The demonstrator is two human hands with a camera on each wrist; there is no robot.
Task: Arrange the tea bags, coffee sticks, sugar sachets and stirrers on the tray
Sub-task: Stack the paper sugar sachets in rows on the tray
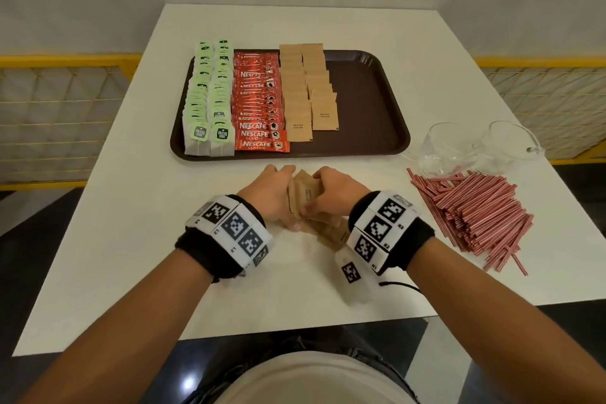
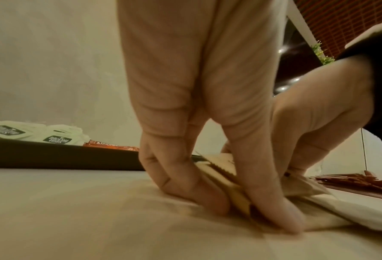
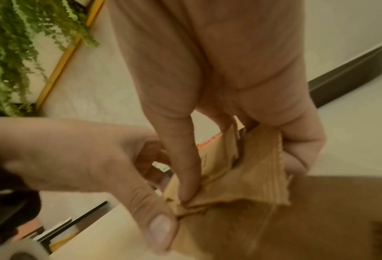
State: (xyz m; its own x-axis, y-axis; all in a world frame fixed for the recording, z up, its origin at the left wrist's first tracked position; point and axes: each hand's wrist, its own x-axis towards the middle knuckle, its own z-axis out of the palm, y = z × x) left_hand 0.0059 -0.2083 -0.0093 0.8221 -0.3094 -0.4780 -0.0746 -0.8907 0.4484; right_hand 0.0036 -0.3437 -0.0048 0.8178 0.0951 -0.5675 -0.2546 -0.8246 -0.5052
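A dark brown tray holds rows of green-tagged tea bags, red coffee sticks and brown sugar sachets. In front of the tray, both hands grip one bundle of brown sugar sachets standing on edge on the white table. My left hand holds its left side, fingers curled round the stack. My right hand pinches its right side. More sachets lie flat under the wrists. A heap of red striped stirrers lies on the table at the right.
Two clear glass cups stand just right of the tray, behind the stirrers. The tray's right third is bare. Yellow railings flank the table, and a green plant shows in the right wrist view.
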